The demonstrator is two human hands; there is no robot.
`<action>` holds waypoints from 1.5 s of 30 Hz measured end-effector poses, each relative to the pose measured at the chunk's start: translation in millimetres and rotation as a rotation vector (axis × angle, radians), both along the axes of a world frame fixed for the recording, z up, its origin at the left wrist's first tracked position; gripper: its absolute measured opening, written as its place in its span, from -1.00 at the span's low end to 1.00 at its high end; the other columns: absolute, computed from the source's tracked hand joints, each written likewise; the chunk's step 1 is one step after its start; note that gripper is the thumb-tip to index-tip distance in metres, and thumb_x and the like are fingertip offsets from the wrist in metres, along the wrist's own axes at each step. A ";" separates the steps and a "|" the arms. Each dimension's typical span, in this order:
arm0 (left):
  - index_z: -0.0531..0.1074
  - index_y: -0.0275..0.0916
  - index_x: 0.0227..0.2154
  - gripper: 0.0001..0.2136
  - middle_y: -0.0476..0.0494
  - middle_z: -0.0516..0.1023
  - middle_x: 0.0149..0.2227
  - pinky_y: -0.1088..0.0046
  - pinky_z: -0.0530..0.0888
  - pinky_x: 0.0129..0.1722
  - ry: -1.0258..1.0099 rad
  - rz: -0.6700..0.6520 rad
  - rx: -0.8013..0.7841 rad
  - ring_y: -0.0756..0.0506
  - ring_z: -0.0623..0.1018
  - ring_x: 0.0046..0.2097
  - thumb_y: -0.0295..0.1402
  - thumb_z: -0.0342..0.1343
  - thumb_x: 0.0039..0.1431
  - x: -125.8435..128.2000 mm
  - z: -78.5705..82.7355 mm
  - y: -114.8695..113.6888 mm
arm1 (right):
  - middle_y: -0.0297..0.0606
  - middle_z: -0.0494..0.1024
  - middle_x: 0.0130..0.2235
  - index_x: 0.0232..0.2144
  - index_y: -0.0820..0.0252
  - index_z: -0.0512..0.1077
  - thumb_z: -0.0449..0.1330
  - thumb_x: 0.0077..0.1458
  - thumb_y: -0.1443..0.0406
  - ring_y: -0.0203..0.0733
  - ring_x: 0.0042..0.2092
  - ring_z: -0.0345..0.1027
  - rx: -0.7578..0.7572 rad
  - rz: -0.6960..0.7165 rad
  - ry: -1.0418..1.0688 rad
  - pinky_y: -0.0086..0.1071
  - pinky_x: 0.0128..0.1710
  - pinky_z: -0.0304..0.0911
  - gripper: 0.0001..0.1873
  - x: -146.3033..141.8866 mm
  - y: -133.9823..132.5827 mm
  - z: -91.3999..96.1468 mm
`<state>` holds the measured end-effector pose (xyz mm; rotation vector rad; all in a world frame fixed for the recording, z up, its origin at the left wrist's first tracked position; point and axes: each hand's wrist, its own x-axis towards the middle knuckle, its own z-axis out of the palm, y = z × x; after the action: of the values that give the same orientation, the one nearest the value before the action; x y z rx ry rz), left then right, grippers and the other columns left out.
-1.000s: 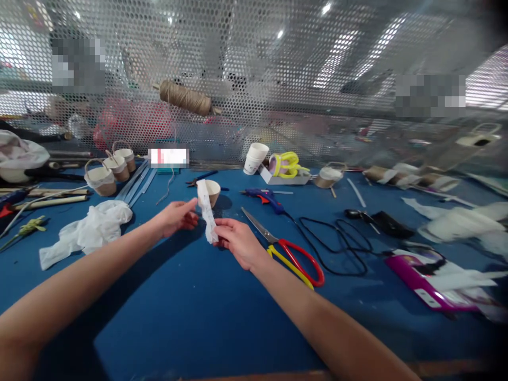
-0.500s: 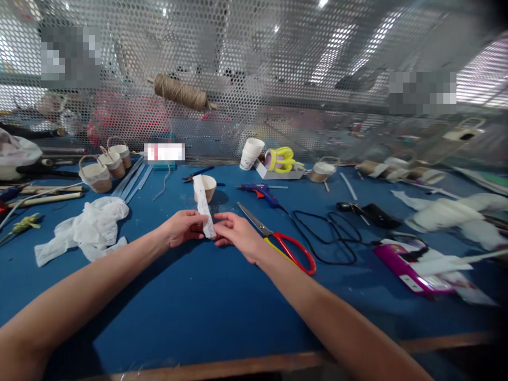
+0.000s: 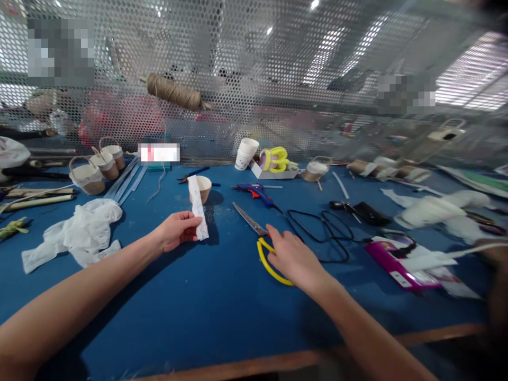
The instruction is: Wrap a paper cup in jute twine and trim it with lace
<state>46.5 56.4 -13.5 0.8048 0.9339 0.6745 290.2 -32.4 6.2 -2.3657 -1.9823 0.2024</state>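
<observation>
My left hand (image 3: 181, 230) pinches a white lace strip (image 3: 199, 214) between thumb and fingers. The strip's upper end lies against the rim of a small brown paper cup (image 3: 205, 189) standing on the table. Over to the right, my right hand (image 3: 291, 256) is closed around the handles of a pair of scissors (image 3: 251, 219). Their blades point away to the upper left, and one yellow loop shows below the hand. The red loop is mostly covered by my fingers.
A blue glue gun (image 3: 254, 193) lies beyond the scissors, its black cord (image 3: 331, 233) coiled at right. Crumpled white fabric (image 3: 81, 230) is at left, near small handled baskets (image 3: 88, 179). A purple package (image 3: 397, 267) lies right. Perforated metal mesh (image 3: 238, 69) stands behind, holding a twine spool (image 3: 173, 91).
My right hand has let go of the lace strip and moved right onto the scissors' handles. My left hand still holds the strip. The view has shifted slightly.
</observation>
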 end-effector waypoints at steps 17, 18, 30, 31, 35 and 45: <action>0.39 -0.36 -0.57 -0.89 -0.06 0.51 -0.59 0.59 0.41 -0.53 -0.037 0.016 -0.039 0.08 0.48 -0.57 -0.63 0.15 -0.01 1.6 6.4 -2.3 | -0.48 0.23 -0.65 -0.15 0.14 0.31 0.12 -0.13 -0.17 -0.48 -0.71 -0.10 -0.341 -0.157 1.532 -0.55 -0.76 -0.14 -0.37 -4.6 -18.0 26.2; 0.39 -0.36 -0.56 -0.88 -0.06 0.51 -0.58 0.60 0.41 -0.54 -0.049 0.028 -0.042 0.08 0.48 -0.58 -0.63 0.13 0.00 2.0 7.4 -2.2 | -0.47 0.26 -0.64 -0.15 0.14 0.31 0.12 -0.17 -0.20 -0.49 -0.71 -0.12 -0.393 -0.153 1.598 -0.56 -0.77 -0.18 -0.33 -8.9 -21.1 26.3; 0.36 -0.37 -0.54 -0.84 -0.07 0.49 -0.57 0.65 0.45 -0.56 -0.194 0.203 -0.008 0.09 0.49 -0.57 -0.64 0.04 0.11 5.9 22.1 -2.5 | -0.28 0.36 -0.42 -0.14 0.22 0.31 0.05 -0.25 -0.29 -0.25 -0.40 0.36 -0.579 0.185 2.066 -0.41 -0.44 0.27 -0.17 -45.3 -60.7 -0.2; 0.35 -0.37 -0.54 -0.83 -0.07 0.49 -0.57 0.64 0.46 -0.55 -0.200 0.219 -0.005 0.09 0.49 -0.57 -0.64 0.02 0.12 6.0 23.3 -2.0 | -0.29 0.36 -0.44 -0.16 0.23 0.32 0.02 -0.20 -0.28 -0.32 -0.48 0.31 -0.590 0.184 2.074 -0.48 -0.55 0.21 -0.21 -45.5 -62.3 0.5; 0.34 -0.38 -0.56 -0.80 -0.07 0.48 -0.57 0.64 0.47 -0.55 -0.215 0.257 -0.005 0.08 0.49 -0.57 -0.65 -0.02 0.14 6.5 27.7 -0.9 | -0.30 0.36 -0.48 -0.24 0.26 0.36 0.02 -0.15 -0.26 -0.44 -0.59 0.19 -0.586 0.082 2.080 -0.57 -0.64 0.04 -0.27 -45.1 -63.6 0.6; 0.37 -0.40 -0.55 -0.80 -0.10 0.49 -0.57 0.65 0.47 -0.58 -0.220 0.253 -0.020 0.07 0.49 -0.58 -0.65 -0.02 0.14 7.9 31.6 -4.6 | -0.35 0.34 -0.51 -0.34 0.22 0.35 0.13 -0.28 -0.26 -0.44 -0.58 0.17 -0.667 -0.109 2.068 -0.60 -0.68 -0.02 -0.30 -46.6 -56.7 -0.9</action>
<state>54.4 51.9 18.1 0.5860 0.8466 0.9523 243.5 -89.2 5.3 -0.8699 -0.5854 2.1983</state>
